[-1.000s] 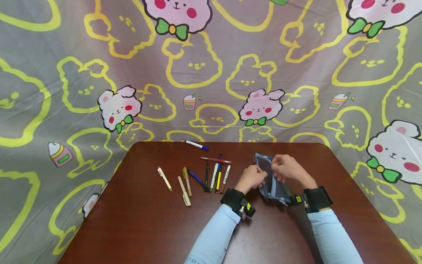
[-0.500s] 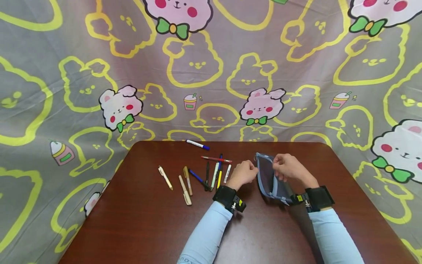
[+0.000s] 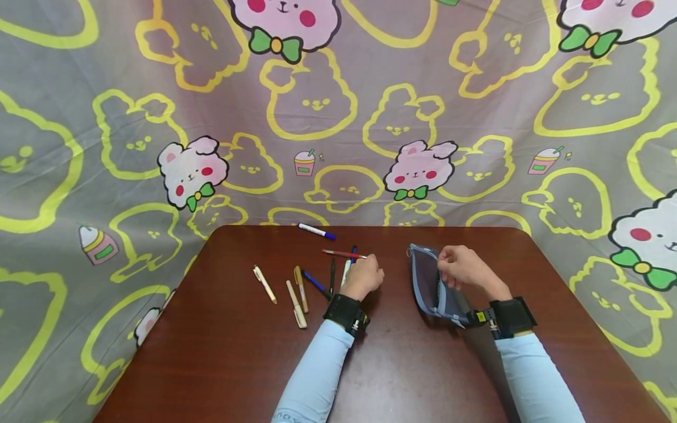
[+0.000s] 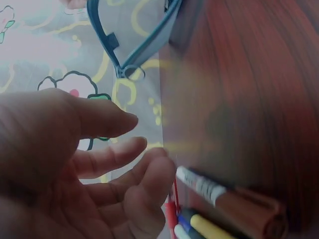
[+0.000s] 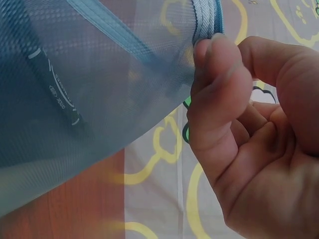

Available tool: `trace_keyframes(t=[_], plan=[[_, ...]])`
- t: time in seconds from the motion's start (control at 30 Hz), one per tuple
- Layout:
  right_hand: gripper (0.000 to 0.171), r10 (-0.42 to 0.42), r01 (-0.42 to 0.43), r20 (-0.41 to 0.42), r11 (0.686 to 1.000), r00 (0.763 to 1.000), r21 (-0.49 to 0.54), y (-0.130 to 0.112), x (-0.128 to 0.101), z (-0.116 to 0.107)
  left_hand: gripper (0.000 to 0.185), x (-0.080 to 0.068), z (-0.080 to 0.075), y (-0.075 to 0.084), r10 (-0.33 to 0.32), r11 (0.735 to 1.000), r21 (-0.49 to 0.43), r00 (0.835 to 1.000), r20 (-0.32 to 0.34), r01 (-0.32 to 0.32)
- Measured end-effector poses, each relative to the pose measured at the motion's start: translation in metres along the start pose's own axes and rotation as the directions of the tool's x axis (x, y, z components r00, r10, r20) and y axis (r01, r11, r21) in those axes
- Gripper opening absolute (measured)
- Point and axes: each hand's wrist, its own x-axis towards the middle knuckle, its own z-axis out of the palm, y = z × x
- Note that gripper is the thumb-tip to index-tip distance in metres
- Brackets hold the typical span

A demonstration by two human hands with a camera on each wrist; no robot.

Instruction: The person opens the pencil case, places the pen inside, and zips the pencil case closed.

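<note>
A blue-grey mesh pouch (image 3: 427, 282) stands open on the brown table (image 3: 238, 364), right of centre. My right hand (image 3: 459, 265) pinches its zipper edge (image 5: 204, 25) between thumb and fingers. Through the mesh (image 5: 99, 114) a dark pen (image 5: 55, 89) shows inside. My left hand (image 3: 366, 274) hovers over a cluster of loose pens (image 3: 333, 276), fingers relaxed (image 4: 114, 154) and holding nothing. Just below its fingertips lie a white-and-brown pen (image 4: 219, 191) and a yellow pen (image 4: 214, 230). The pouch's open mouth (image 4: 134, 40) sits apart from this hand, to its right.
Several more pens lie left of the cluster: a red one (image 3: 342, 254), a blue one (image 3: 316, 283) and beige ones (image 3: 264, 285) (image 3: 297, 299). A blue-capped white marker (image 3: 316, 232) rests near the far edge. A cartoon-print cloth (image 3: 338, 117) hangs behind the table.
My left hand has let go of the pouch and moved left to the pen cluster. My right hand still holds the pouch's edge in place.
</note>
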Motion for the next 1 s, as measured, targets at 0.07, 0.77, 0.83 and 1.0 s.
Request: trace_keyframes(t=[0.07, 0.77, 0.83, 1.0], plan=[[0.012, -0.003, 0.003, 0.001, 1.0, 1.0, -0.004, 0.0, 0.0, 0.0, 0.023, -0.001, -0.001, -0.002, -0.006, 0.999, 0.045, 0.999, -0.032, 0.007], [0.011, -0.009, 0.009, -0.009, 1.0, 1.0, -0.028, -0.003, -0.003, 0.004, 0.026, -0.006, 0.01, -0.011, -0.059, 0.991, 0.115, 0.996, -0.07, 0.067], [0.011, -0.002, 0.001, -0.011, 1.0, 1.0, -0.031, -0.003, -0.004, 0.004, 0.024, -0.006, 0.011, -0.012, -0.067, 0.989, 0.127, 0.996, -0.063, 0.074], [0.012, 0.0, -0.001, -0.014, 1.0, 1.0, -0.026, -0.003, -0.004, 0.005, 0.019, -0.006, 0.014, -0.013, -0.098, 0.985, 0.137, 0.995, -0.033, 0.102]])
